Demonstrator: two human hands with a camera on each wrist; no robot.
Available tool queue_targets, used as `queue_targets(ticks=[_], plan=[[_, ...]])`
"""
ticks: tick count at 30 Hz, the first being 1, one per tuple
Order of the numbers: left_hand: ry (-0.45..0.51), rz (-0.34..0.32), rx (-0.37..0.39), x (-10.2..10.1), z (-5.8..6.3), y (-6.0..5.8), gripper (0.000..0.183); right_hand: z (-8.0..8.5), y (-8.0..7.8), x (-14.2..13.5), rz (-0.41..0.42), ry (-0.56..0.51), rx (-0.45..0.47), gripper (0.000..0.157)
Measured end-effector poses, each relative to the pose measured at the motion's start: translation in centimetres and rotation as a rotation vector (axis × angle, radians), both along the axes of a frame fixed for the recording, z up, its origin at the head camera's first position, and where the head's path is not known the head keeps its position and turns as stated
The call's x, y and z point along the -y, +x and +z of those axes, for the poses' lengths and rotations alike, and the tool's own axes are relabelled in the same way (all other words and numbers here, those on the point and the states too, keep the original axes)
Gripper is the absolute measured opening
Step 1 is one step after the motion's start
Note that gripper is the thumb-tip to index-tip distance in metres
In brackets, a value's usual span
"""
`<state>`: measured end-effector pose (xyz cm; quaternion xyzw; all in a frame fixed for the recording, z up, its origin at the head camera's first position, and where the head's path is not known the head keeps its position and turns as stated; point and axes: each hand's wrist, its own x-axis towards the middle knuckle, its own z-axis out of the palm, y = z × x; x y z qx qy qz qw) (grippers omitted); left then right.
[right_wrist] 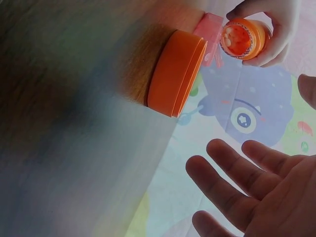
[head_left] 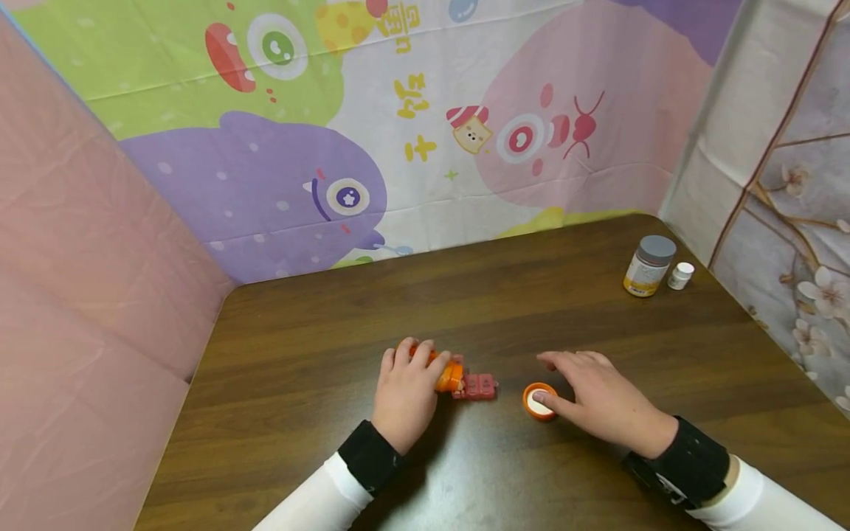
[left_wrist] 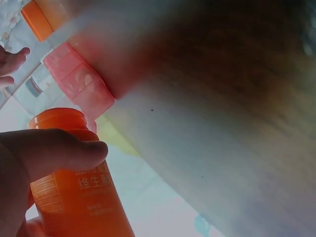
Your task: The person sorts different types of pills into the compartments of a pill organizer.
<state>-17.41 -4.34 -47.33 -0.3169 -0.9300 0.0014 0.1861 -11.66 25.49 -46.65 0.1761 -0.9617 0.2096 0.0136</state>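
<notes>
My left hand grips an orange bottle, its thumb across the neck in the left wrist view. The uncapped bottle is tilted, and its mouth points right, close over a translucent red pill box. Light-coloured pills show inside the mouth in the right wrist view. To the right of the box, an orange cap lies on the table with its white inside facing up. My right hand hovers beside the cap, fingers spread and holding nothing; its thumb overlaps the cap in the head view.
A jar with a grey lid and a small white bottle stand at the back right of the brown wooden table. A cartoon-printed cloth hangs behind the table, with more cloth at both sides.
</notes>
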Motion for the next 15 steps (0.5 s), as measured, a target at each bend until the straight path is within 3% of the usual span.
queue_targets(ticks=[6,15], plan=[[0.044,0.002,0.028,0.3,-0.1,0.01,0.048,0.0,0.01,0.06,0.002,0.0,0.011,0.075],[0.162,0.056,0.111,0.89,0.27,0.57,0.054,0.04,0.07,0.35,0.006,0.011,0.017,0.062]])
